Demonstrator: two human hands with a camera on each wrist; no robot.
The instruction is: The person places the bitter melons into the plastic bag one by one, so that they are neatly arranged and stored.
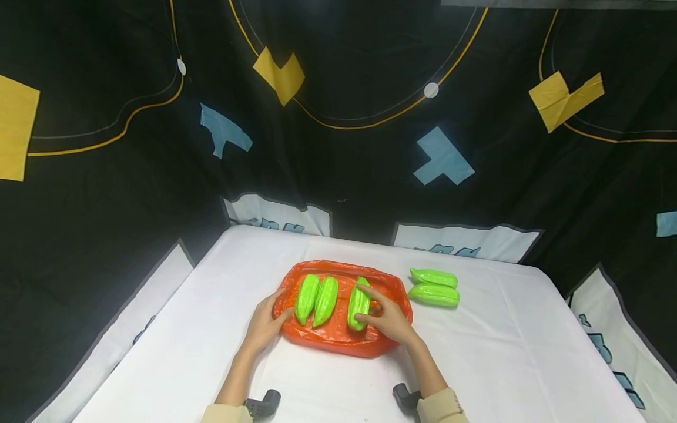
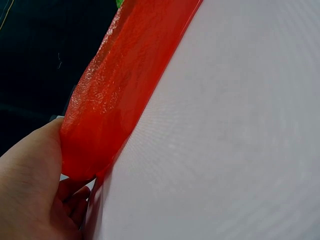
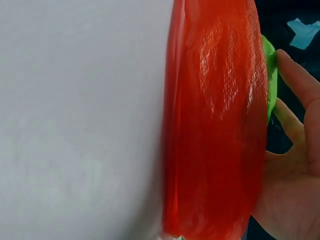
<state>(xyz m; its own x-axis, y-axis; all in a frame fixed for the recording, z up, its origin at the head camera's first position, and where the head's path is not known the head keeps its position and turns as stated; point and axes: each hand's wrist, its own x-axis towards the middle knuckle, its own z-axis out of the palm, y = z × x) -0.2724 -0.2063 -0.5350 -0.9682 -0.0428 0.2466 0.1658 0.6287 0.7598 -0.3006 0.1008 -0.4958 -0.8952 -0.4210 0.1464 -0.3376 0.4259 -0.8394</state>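
Gourd (image 1: 359, 305): pinched, right fingers (image 1: 373, 294) | tray (image 1: 338, 345): gripped, left fingers (image 1: 274, 298) | two gourds (image 1: 325, 301) inside, two (image 1: 435, 295) outside

Here's your right hand (image 1: 388, 317), covering the right side of the gourd (image 1: 358, 304) in the red container (image 1: 338, 345)! Your right wrist view? That gourd's mostly behind the container's wall. Your left wrist view: the container hides part of your left hand (image 1: 264, 323). Your bench (image 1: 502, 364) loses its near edge below the head view; your sleeves (image 1: 441, 409) are cut there too. Lettering (image 1: 270, 224) past the far edge: too small to read!
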